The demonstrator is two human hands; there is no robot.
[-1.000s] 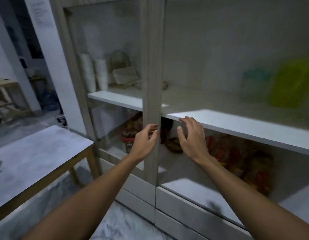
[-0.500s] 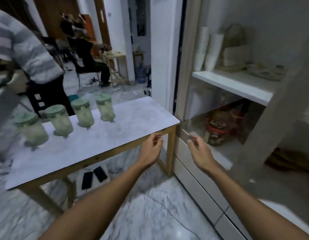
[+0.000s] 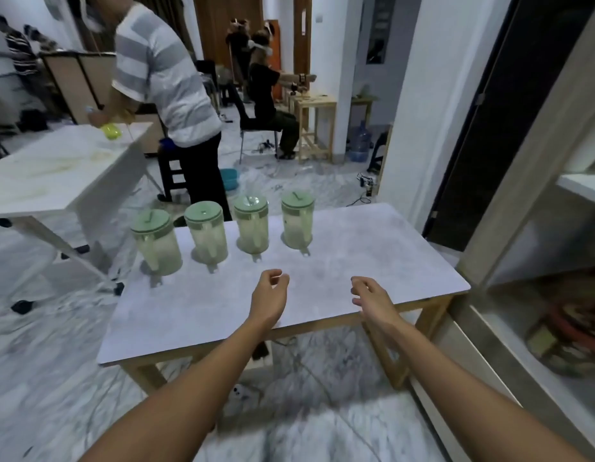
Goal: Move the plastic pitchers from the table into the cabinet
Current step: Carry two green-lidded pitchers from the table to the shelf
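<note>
Several clear plastic pitchers with green lids stand in a row along the far edge of the grey table [image 3: 372, 261]: the leftmost pitcher [image 3: 156, 243], a second pitcher [image 3: 208, 236], a third pitcher [image 3: 253, 226] and the rightmost pitcher [image 3: 297, 221]. My left hand [image 3: 269, 298] hovers over the table's middle, fingers loosely curled and holding nothing, a short way in front of the row. My right hand [image 3: 372, 298] hangs over the table's right front part, fingers apart and empty. The cabinet [image 3: 529, 208] stands at the right edge, its shelves partly in view.
A person in a striped shirt [image 3: 163, 71] bends over a white table [image 3: 56, 168] behind the pitchers. Another person sits on a chair [image 3: 266, 105] further back. Phones and cables lie on the marble floor [image 3: 249, 391] under the table. A water bottle [image 3: 359, 141] stands by the wall.
My view has swung left from the cabinet to the table. Both hands left the cabinet door and now hover over the tabletop, empty.
</note>
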